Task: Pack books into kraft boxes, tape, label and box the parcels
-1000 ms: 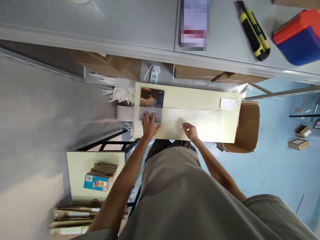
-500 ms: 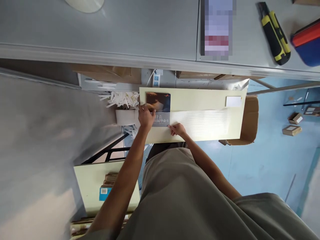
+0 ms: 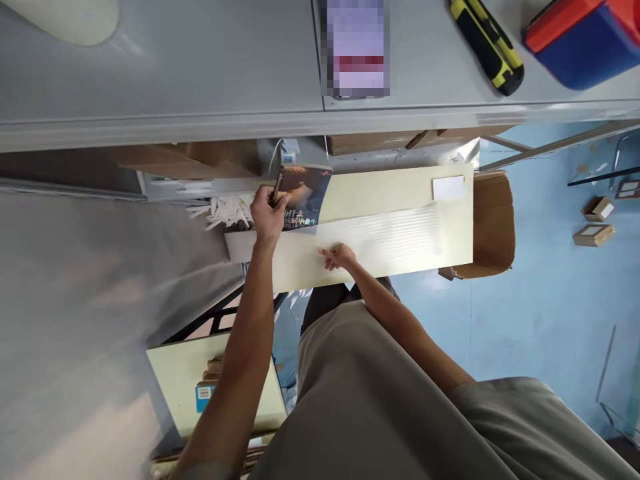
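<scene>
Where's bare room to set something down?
Cream board: between book and white card, beyond translucent sheet. Grey desk: between white object and pixelated rectangle. Crowded: board's left half, with left hand, right hand; desk's right, with knife and red-blue object.

At 12 o'clock a phone-like slab point(image 3: 356, 47) runs off the top edge, its face blurred into coarse squares. The same edge crops the cutter point(image 3: 487, 50) between 1 and 2, the red-and-blue object point(image 3: 583, 47) at 2, and a pale rounded thing point(image 3: 75, 17) at 10. Left of centre, the left hand point(image 3: 267, 210) covers part of the book point(image 3: 305, 193), whose small print is unreadable. Between 7 and 8, the left forearm point(image 3: 247, 333) hides some of a blue item point(image 3: 203, 397).
</scene>
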{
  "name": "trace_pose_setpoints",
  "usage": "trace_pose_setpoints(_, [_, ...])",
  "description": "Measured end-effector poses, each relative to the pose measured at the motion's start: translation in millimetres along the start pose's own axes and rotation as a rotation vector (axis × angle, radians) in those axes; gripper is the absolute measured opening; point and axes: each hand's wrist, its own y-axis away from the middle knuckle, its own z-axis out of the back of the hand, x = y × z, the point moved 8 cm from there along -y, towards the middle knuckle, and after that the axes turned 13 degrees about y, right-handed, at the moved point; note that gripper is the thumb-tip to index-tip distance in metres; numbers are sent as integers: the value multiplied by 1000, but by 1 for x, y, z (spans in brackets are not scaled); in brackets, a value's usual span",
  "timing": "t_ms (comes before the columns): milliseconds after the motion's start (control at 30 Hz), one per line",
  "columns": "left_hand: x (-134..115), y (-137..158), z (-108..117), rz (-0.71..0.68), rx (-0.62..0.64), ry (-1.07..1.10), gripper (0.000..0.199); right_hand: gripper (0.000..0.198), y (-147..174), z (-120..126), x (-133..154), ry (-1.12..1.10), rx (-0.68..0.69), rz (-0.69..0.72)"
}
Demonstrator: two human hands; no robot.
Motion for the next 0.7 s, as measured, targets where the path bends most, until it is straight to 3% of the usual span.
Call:
trace_pose_setpoints(167, [-131, 52, -18, -253, 27, -60, 22, 75, 4, -2, 18, -142, 153, 125])
trace_pose_setpoints(233, [-164, 77, -22, -245, 8, -37, 27, 72, 8, 5, 19, -200, 196, 190])
trace_pose_setpoints(300, [-176, 101, -28, -178, -15, 43, 35, 67, 15, 23, 5, -252, 202, 231])
trace_pose_setpoints(367, [-171, 124, -44, -87, -15, 181, 43, 62, 29, 56, -25, -344, 154, 305])
trace_pose_setpoints(433, [-150, 150, -73, 35, 8, 348, 47, 62, 50, 100, -67, -473, 81, 403])
trace_pose_setpoints(567, [-88, 209, -162, 328, 54, 566, 53, 77, 99, 173, -161, -670, 34, 457])
trace_pose_setpoints(700, [-45, 252, -241, 473, 49, 531, 58, 68, 121, 217, -221, -583, -200, 423])
